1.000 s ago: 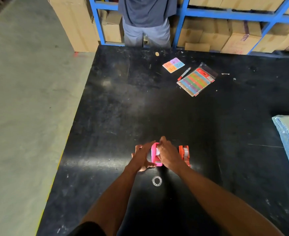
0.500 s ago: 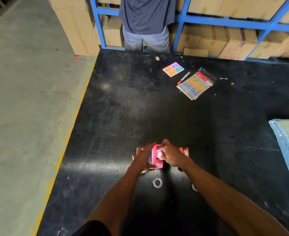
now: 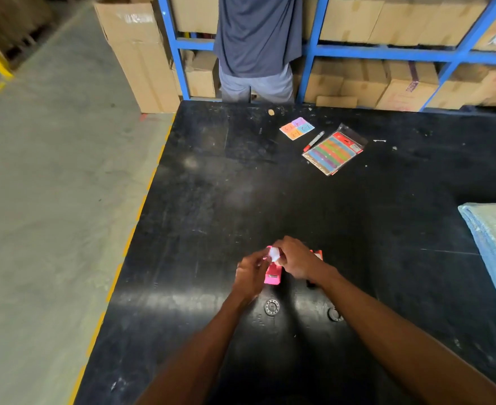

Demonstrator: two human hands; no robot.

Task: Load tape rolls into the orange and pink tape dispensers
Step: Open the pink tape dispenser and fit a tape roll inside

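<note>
With the left hand (image 3: 251, 274) steadying the pink dispenser (image 3: 272, 275) on the worktop (image 3: 358, 229) and the right hand (image 3: 295, 260) pinching what looks like a white tape roll (image 3: 274, 254) above it, the person should seat the roll squarely while the orange dispenser (image 3: 318, 254) waits just behind the right hand.

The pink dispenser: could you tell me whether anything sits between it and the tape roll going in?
Nothing visible does. Both the left hand and right hand are already at the pink dispenser, with the white tape roll held right at its top. The orange dispenser stands beside it, out of the way.
</note>
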